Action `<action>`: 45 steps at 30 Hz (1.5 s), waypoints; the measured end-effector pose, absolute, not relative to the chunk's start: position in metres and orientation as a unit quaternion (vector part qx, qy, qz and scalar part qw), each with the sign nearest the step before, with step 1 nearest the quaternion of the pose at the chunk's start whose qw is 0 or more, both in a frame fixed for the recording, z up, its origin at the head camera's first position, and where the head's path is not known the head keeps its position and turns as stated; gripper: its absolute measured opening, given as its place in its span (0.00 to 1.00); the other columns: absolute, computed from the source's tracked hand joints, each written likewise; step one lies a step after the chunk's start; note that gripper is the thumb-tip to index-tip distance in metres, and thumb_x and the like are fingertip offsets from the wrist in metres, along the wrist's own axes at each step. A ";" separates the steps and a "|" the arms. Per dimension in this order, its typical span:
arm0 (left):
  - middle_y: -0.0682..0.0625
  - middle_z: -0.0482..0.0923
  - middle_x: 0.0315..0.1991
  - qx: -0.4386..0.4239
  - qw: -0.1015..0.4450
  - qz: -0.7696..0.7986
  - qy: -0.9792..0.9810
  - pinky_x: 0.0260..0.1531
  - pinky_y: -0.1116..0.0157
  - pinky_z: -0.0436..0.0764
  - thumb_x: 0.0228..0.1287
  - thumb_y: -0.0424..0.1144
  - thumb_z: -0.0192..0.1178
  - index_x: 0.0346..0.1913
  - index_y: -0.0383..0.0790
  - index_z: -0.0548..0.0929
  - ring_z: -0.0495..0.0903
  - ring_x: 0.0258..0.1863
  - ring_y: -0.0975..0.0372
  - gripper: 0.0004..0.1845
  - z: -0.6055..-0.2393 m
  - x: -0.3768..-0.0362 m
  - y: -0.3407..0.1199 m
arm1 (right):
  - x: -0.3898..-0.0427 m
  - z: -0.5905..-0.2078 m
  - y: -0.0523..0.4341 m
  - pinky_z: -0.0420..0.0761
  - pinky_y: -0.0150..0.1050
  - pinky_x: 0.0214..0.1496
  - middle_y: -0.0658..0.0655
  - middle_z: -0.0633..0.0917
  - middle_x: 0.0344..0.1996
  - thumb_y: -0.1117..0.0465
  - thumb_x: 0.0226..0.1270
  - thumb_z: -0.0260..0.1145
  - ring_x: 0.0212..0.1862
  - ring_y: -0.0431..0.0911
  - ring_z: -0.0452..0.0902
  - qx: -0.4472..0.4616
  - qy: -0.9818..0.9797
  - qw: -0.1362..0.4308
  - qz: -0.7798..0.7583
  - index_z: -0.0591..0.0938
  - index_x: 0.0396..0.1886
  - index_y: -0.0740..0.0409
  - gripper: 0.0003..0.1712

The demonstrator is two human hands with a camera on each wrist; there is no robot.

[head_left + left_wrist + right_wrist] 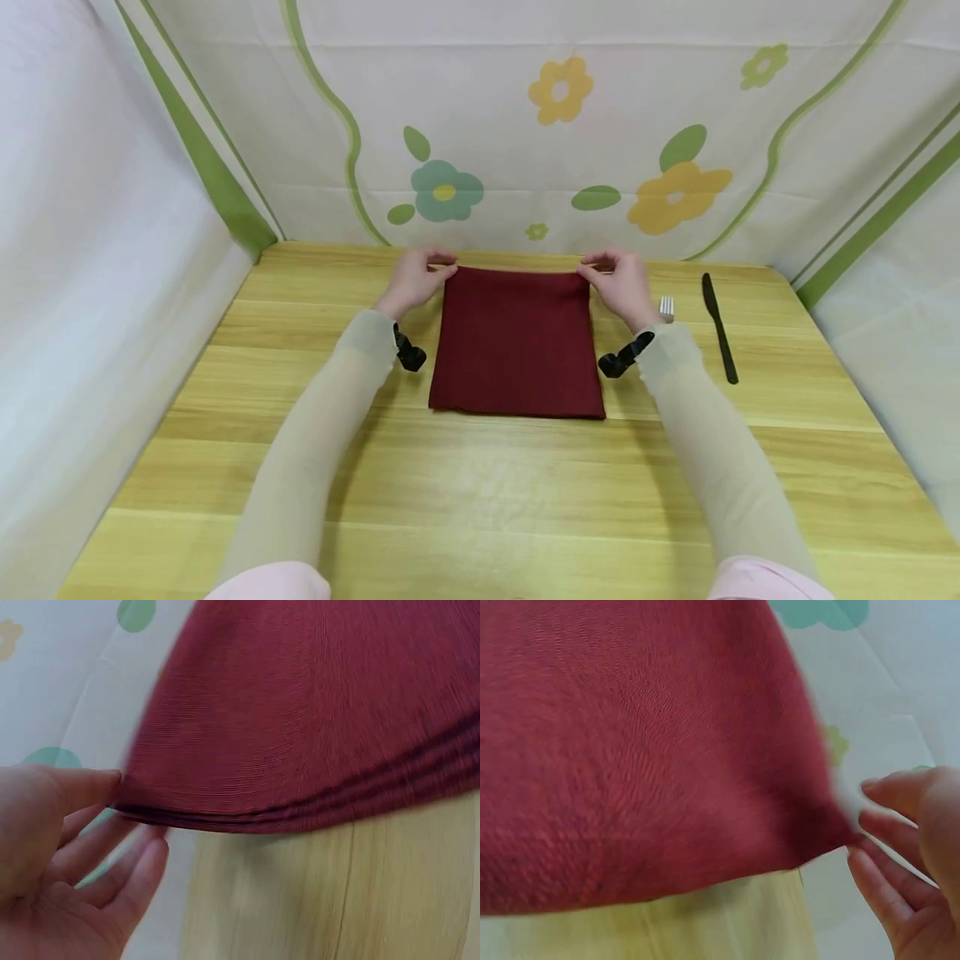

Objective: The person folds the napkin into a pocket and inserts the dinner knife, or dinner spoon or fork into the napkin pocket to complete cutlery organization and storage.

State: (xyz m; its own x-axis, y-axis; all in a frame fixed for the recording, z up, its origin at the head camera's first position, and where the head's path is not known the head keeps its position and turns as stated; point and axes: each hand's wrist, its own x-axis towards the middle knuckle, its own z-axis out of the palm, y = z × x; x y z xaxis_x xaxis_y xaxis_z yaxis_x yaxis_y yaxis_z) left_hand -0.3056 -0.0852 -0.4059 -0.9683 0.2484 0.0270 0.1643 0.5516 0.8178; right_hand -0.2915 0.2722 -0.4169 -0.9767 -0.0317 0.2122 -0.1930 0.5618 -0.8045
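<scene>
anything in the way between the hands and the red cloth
Nothing visible: the left hand and the right hand each hold a far corner of the red cloth. The fork and knife lie off to its right.

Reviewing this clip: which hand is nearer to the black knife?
The right hand. It pinches the far right corner of the red cloth, a short way left of the black knife; the left hand pinches the cloth's far left corner, farther from the knife.
</scene>
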 end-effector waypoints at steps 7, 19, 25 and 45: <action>0.47 0.67 0.73 0.129 0.077 0.445 0.883 0.60 0.51 0.76 0.77 0.45 0.59 0.74 0.44 0.72 0.71 0.67 0.48 0.27 -0.408 -0.299 -0.091 | -0.286 -0.421 0.272 0.73 0.51 0.65 0.62 0.78 0.64 0.57 0.74 0.68 0.67 0.60 0.70 0.100 -0.892 0.041 0.438 0.82 0.63 0.61 0.22; 0.45 0.75 0.67 0.184 0.044 0.448 0.874 0.65 0.53 0.71 0.75 0.40 0.62 0.68 0.40 0.77 0.74 0.65 0.47 0.23 -0.409 -0.275 -0.102 | -0.266 -0.420 0.279 0.71 0.52 0.68 0.59 0.78 0.66 0.48 0.72 0.69 0.69 0.55 0.70 0.124 -0.903 0.016 0.411 0.80 0.67 0.58 0.30; 0.45 0.76 0.65 0.203 0.055 0.438 0.874 0.65 0.51 0.70 0.73 0.41 0.64 0.66 0.39 0.79 0.74 0.64 0.48 0.22 -0.413 -0.253 -0.106 | -0.247 -0.424 0.285 0.72 0.57 0.66 0.60 0.75 0.69 0.45 0.71 0.70 0.67 0.63 0.71 0.129 -0.915 -0.009 0.381 0.79 0.68 0.57 0.33; 0.51 0.79 0.62 0.236 0.077 0.434 0.866 0.64 0.51 0.72 0.67 0.43 0.71 0.65 0.41 0.80 0.75 0.63 0.53 0.26 -0.425 -0.193 -0.112 | -0.175 -0.428 0.301 0.70 0.61 0.66 0.59 0.78 0.66 0.45 0.66 0.74 0.69 0.58 0.69 0.193 -0.922 0.000 0.335 0.78 0.69 0.60 0.37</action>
State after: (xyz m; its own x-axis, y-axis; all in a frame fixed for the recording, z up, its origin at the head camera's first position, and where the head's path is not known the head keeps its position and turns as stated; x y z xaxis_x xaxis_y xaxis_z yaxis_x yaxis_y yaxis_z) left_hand -0.1927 -0.1123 -0.4253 -0.8770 0.4753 0.0704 0.3407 0.5118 0.7887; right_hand -0.1755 0.3009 -0.4282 -0.9253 -0.3567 0.1286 -0.3562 0.7015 -0.6173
